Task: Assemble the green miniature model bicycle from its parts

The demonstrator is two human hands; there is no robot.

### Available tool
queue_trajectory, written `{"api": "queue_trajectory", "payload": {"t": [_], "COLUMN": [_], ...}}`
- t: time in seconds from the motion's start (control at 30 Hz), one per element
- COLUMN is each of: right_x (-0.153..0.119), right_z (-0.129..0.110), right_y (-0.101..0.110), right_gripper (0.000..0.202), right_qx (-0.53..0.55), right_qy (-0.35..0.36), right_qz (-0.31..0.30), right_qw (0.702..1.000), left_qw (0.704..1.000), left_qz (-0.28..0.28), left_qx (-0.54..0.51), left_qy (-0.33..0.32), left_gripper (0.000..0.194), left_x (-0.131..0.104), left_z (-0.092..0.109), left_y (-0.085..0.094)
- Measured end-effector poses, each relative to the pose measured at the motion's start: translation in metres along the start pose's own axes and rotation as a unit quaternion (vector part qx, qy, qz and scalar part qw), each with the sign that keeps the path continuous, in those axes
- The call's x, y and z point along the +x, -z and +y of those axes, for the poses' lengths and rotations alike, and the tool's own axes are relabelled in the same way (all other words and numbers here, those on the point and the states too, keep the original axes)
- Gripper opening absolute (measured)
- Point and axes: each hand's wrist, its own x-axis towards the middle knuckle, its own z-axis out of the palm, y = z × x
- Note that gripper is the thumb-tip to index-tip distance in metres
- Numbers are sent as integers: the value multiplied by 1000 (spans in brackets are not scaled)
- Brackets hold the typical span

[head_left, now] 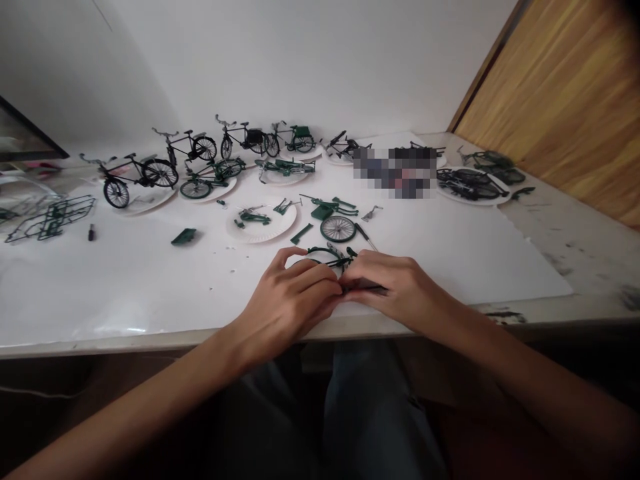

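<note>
Near the table's front edge, my left hand [295, 290] and my right hand [393, 280] meet around a small model bicycle frame [333, 252]. The fingers of both hands are closed on it, and its lower part is hidden by them. A curved fender and dark green tubes show above the fingers. Just behind it lies a loose spoked wheel [339, 229], with a thin dark tool [365, 235] beside it. A green basket-like part [324, 211] and thin green pieces are behind the wheel. A short green strip [301, 233] lies to the left.
A paper plate [262, 233] holds small green parts. Several model bicycles, some upright, line the back on plates. Green part frames [53, 217] and a small black bottle [91, 232] are at left, near a green tray [184, 236]. A wooden panel [560, 100] stands at right.
</note>
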Motion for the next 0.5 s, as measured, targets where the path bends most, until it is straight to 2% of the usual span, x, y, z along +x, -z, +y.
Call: {"api": "queue_trajectory", "payload": {"t": [0.2,0.33,0.43,0.5], "right_x": [1,16,31,38], "right_z": [3,4,4,6], "right_y": [9,20,25,25], "right_gripper": [19,7,4,5], "right_qx": [-23,-28,-23,-15], "right_qy": [-13,-20,13,38], "right_qz": [-32,-108,-158,-167], "right_qw": [999,994,987,985], "left_qw": [1000,999,1000,1000], "left_qz": [-22,-32,-23,-18], "left_qx": [-3,0,2,1], "left_qy": [15,9,4,6], "left_gripper": [12,12,12,13], "left_x": [-1,1,0,-2], "left_z": [2,1,0,-2], "left_y": [3,5,7,7]}}
